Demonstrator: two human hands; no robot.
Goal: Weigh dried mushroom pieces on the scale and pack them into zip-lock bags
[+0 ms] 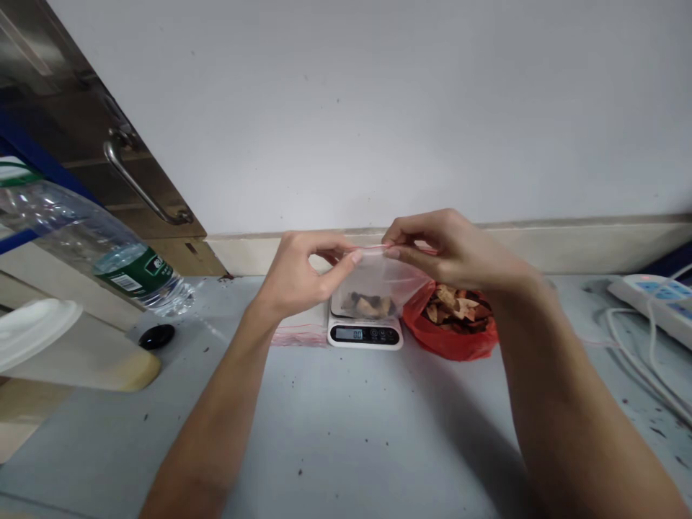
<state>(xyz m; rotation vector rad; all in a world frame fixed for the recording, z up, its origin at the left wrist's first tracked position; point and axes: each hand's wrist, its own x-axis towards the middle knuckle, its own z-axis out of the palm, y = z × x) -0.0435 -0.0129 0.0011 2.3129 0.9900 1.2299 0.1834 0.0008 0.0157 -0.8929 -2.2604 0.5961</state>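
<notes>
A clear zip-lock bag (397, 277) hangs by its top edge between my two hands, with several brown dried pieces (370, 304) at its bottom. My left hand (308, 270) pinches the left end of the zip strip. At the other end, my right hand (437, 245) grips the strip between thumb and fingers. Behind and below the bag is a white digital scale (365, 336), its display lit and appearing to read zero. Whether the bag touches the scale, I cannot tell. Right of the scale sits an open red plastic bag (457, 349) of dried brown slices (459, 306).
Flat zip bags (300, 336) lie left of the scale. Further left are a water bottle (108, 245), a black round object (156, 336) and a white-lidded container (81, 349). A white device (657, 299) with cables (630, 353) lies right. The wall (378, 108) rises behind.
</notes>
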